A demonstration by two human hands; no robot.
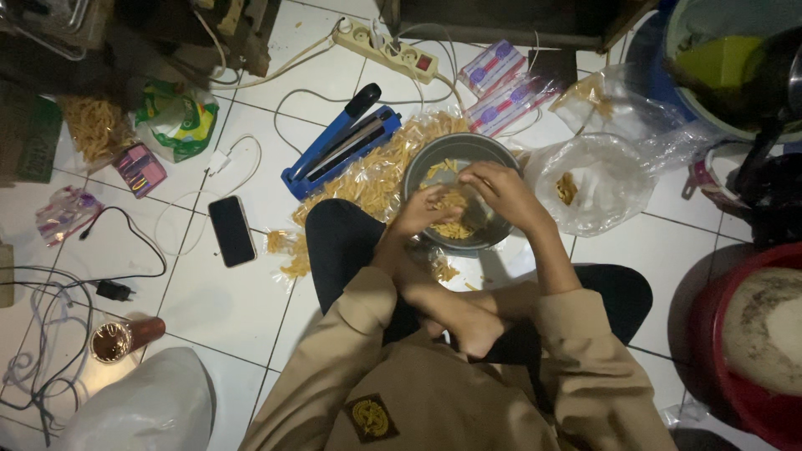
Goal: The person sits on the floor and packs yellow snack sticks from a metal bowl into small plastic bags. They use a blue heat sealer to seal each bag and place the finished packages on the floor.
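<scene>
Tan sleeves [576, 351] lead down to both hands in the steel bowl [484, 150] on the tiled floor [225, 309], left hand [422, 213] pinching yellow stick snacks [454, 229], right hand [501, 190] cupped over them, loosely curled, keeping them corralled.

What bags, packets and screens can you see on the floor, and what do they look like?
Phone: left of the knee, black rectangle, dark screen.
Striped packets: above the metal bowl, flat, white with red and blue.
Clear bag: right of the bowl, crumpled, yellow snacks inside.
Green bag: upper left, crumpled, green, yellow and white.
Pink packet: beside it, small, shiny.
</scene>
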